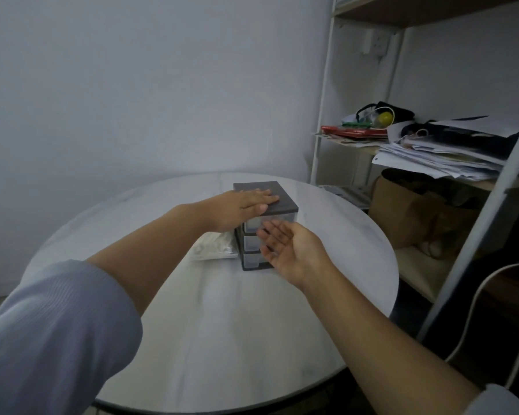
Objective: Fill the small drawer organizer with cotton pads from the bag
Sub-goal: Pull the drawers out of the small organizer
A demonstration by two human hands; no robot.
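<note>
A small drawer organizer (282, 202) with a dark grey top and three translucent drawers stands near the middle of a round white table (228, 339). My left hand (241, 206) rests flat on its top, fingers straight. My right hand (288, 247) is in front of the drawers, palm up, fingers relaxed at the drawer fronts, holding nothing. A clear bag of white cotton pads (215, 247) lies on the table just left of the organizer, partly hidden behind my left forearm.
A white metal shelf unit (324, 115) stands to the right with stacked papers (450, 154), a red folder and small items. A brown paper bag (408, 211) sits on its lower shelf. A curved chair back (474, 298) is at lower right.
</note>
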